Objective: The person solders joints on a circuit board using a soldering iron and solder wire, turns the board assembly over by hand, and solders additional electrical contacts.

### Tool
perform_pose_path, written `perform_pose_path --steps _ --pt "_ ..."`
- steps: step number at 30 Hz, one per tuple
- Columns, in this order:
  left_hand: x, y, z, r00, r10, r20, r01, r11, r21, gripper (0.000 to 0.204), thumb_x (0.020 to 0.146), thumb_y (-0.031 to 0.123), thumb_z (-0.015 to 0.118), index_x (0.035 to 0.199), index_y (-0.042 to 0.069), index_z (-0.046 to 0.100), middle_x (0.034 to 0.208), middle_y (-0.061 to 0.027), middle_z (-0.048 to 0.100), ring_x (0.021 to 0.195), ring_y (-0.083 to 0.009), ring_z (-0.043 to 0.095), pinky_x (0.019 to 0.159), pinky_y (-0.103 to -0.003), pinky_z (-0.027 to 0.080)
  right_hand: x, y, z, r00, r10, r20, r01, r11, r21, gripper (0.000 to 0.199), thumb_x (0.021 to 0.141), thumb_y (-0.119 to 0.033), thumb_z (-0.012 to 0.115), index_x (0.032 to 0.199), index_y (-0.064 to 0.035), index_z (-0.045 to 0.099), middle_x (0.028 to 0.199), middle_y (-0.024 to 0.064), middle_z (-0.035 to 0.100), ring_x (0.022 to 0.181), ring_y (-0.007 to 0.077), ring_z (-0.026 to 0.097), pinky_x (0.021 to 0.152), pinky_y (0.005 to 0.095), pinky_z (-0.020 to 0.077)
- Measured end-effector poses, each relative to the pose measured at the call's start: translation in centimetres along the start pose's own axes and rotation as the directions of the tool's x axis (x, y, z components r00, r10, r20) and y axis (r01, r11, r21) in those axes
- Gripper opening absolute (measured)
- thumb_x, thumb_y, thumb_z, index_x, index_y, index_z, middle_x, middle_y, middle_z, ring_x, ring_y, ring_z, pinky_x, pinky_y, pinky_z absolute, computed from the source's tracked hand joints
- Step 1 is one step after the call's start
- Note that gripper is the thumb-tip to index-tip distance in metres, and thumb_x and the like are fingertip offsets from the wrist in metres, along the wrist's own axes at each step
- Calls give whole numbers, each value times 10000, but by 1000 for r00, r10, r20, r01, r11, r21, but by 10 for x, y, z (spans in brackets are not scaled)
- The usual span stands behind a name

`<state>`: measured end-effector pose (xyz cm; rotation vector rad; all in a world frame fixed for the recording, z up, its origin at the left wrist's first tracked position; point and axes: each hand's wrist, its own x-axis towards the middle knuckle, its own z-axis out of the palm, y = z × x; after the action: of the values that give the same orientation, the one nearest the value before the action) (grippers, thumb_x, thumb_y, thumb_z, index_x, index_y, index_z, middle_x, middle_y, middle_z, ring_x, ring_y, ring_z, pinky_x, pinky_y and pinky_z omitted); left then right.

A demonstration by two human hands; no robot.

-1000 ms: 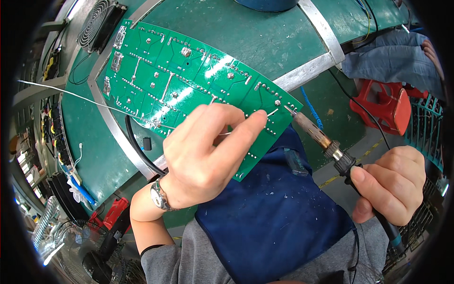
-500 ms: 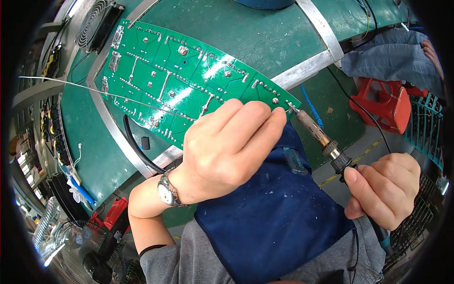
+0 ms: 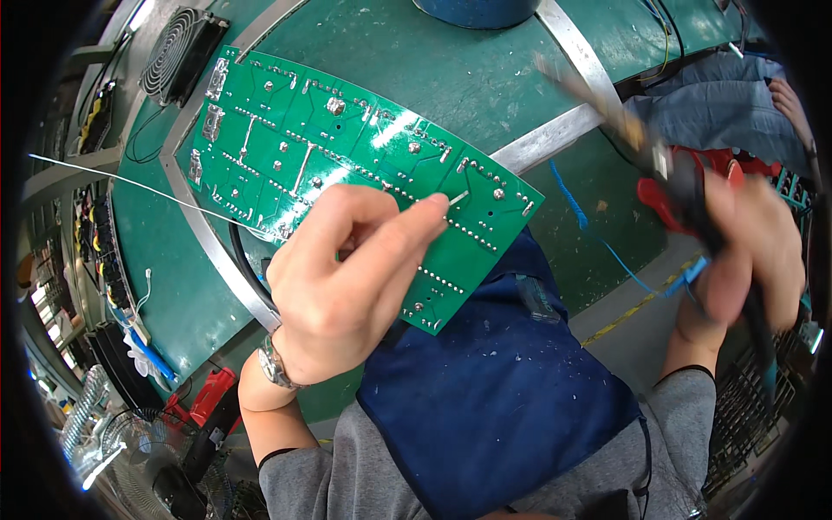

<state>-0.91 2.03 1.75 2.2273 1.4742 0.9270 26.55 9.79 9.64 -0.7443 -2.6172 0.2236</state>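
presently, status by item:
circuit board [image 3: 347, 165]: one green board, solder side up, lying flat on the green bench [image 3: 451, 69] with its near corner overhanging the person's blue apron [image 3: 494, 390].
board handling: judged light, stiff and thin; brittle at the joints, so best gripped by the bare edges, not the soldered face.
solder wire [image 3: 130, 184]: one thin silver strand running from the left rim to the board; judged soft and easily bent.
left hand [image 3: 347, 286]: curled over the board, thumb and forefinger pinched on the solder wire end.
right hand [image 3: 745, 251]: blurred, lifted clear to the right, fist closed round one soldering iron [image 3: 624, 121].
count: one fan [image 3: 178, 52] at the bench's far left; one wristwatch [image 3: 273, 364].
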Motion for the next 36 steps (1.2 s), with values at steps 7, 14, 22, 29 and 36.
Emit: perform_pose_path --steps 7,14,22,29,36 --pt "-4 -18 -8 993 -29 -118 35 998 51 295 715 -80 763 989 26 733 817 -59 584 608 -147 577 513 -282 442 10 46 55 922 269 -280 -302 950 -81 214 912 -15 653 1111 30 717 889 64 689 728 98 597 676 211 464" --pt "-2 -31 -5 982 -63 -177 64 998 2 293 702 -61 770 977 35 729 817 -53 582 613 -154 584 523 -282 472 19 13 43 852 337 -400 -377 926 -23 196 924 -49 616 1058 40 729 831 60 698 661 87 581 636 204 449" --pt "-4 -35 -6 994 -41 -100 35 997 -64 317 752 -80 758 1044 43 741 863 -59 587 660 -139 582 549 -267 459 -5 -11 37 958 158 -240 -104 969 222 376 956 -310 616 985 55 702 608 69 599 483 159 535 471 286 412" --pt "-4 -37 -2 995 -9 -102 1 997 -74 323 748 -84 751 1049 32 736 875 -68 600 660 -154 592 547 -277 461 1 -21 50 948 241 -206 -175 939 295 307 935 -269 607 929 14 724 577 34 594 444 152 529 460 279 409" --pt "-3 -39 2 992 6 -125 -13 998 -58 310 727 -65 749 1023 23 725 855 -64 593 662 -164 597 540 -287 467 -1 -22 51 950 250 -186 -191 939 286 307 923 -281 620 938 3 736 573 30 593 438 151 535 454 276 399"
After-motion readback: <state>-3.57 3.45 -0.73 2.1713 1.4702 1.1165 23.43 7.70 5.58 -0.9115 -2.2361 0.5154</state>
